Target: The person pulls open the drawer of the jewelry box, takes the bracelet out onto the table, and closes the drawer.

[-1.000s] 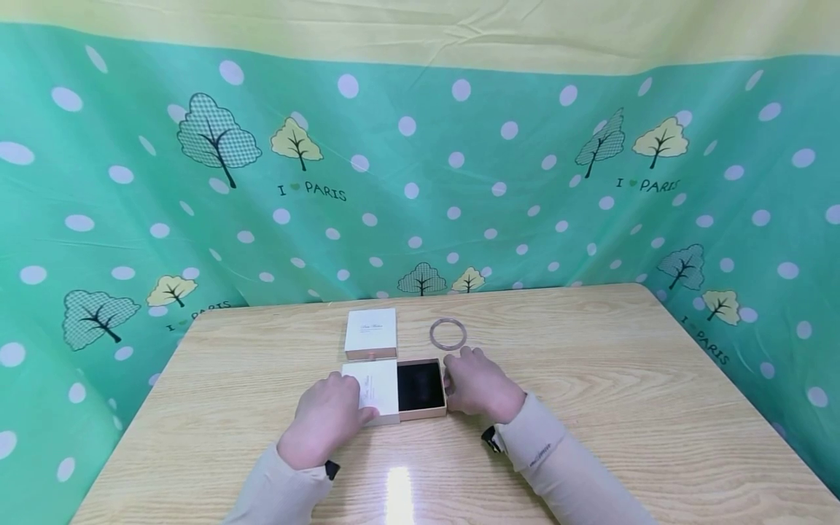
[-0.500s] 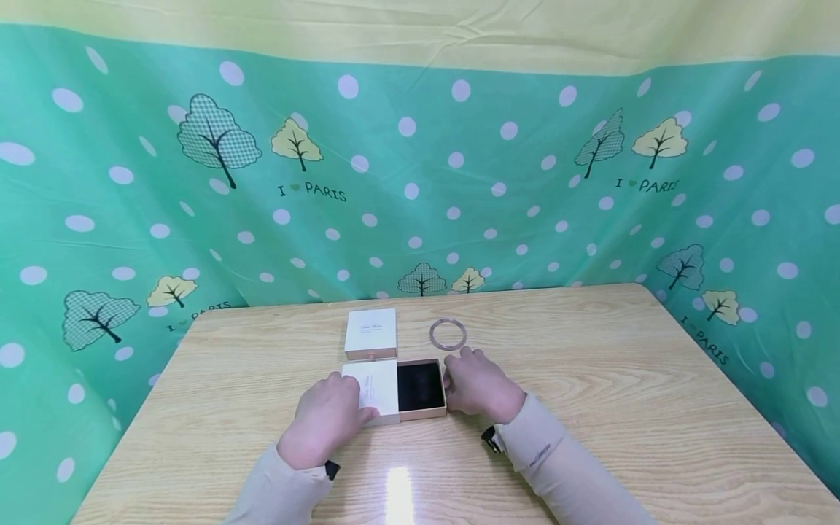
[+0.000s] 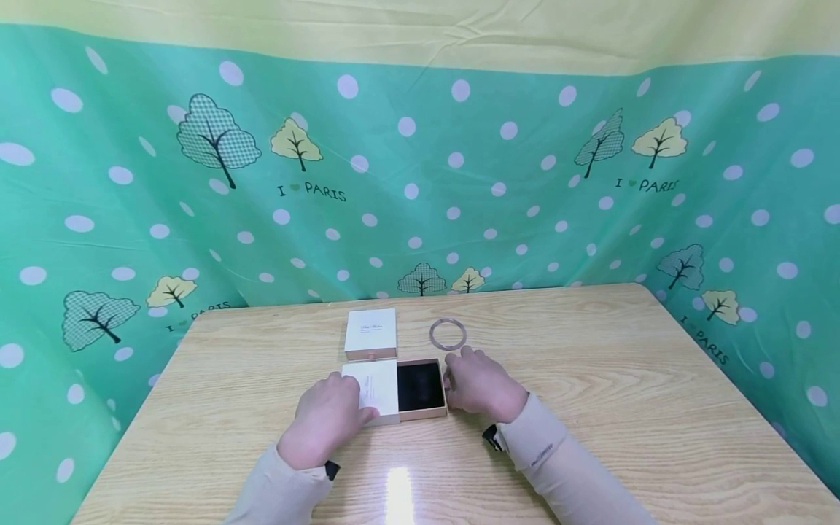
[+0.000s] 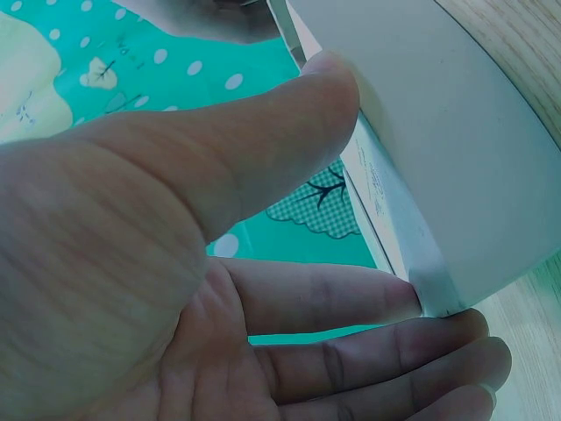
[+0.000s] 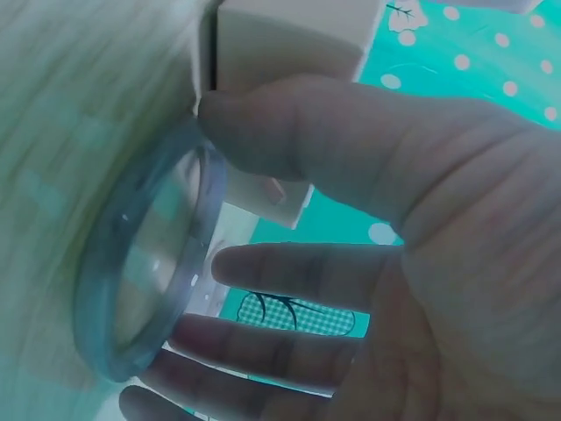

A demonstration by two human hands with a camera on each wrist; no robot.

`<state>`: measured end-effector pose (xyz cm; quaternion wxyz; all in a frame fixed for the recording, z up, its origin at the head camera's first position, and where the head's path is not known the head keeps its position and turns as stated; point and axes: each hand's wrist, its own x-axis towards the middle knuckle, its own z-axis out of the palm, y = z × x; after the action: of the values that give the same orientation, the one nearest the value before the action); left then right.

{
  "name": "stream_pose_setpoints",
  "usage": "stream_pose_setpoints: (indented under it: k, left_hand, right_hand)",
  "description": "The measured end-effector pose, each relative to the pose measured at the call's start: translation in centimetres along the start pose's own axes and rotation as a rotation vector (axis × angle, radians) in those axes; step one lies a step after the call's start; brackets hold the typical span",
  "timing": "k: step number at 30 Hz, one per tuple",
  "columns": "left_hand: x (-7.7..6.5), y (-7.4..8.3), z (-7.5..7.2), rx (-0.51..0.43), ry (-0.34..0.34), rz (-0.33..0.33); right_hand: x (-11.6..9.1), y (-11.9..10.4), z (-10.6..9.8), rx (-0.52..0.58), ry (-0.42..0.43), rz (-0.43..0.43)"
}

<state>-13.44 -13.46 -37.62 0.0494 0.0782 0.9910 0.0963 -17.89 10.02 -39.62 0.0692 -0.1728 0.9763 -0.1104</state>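
Note:
In the head view my left hand [image 3: 328, 412] grips the white sleeve [image 3: 380, 390] of a slide-out gift box. The left wrist view shows its thumb on one side of the sleeve [image 4: 456, 158] and the index fingertip at another edge. A tan-edged drawer [image 3: 423, 413] with a black inside sticks out to the right. At the drawer's end is my right hand [image 3: 482, 385]. In the right wrist view its thumb is right at the box [image 5: 294, 39], while the other fingers are extended and apart from the thumb. A greyish bangle [image 5: 101, 289] lies by those fingers.
Behind the front box stands a second white box [image 3: 371, 329], with a small pull tab on its near side. The bangle [image 3: 448, 349] rests on the wooden table [image 3: 590, 379] to its right. A green dotted curtain [image 3: 420, 189] hangs behind the table.
My right hand has shifted very slightly to the right at the drawer's end. The left hand, the second box and the bangle stay where they were.

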Motion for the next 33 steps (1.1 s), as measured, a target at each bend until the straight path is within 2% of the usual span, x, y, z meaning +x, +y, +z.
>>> stream_pose_setpoints:
  k: [16, 25, 33]
  left_hand:
    - [-0.09, -0.01, -0.07, 0.001, -0.008, 0.000]
    - [-0.07, 0.08, -0.12, -0.002, -0.015, 0.005]
    - [-0.16, 0.13, -0.26, -0.004, -0.017, 0.000]
  right_hand:
    - [0.29, -0.21, -0.81, -0.027, 0.099, -0.068]
    - [0.31, -0.45, -0.60, -0.037, 0.161, -0.140]
    - [0.40, -0.46, -0.40, -0.084, 0.157, -0.149]
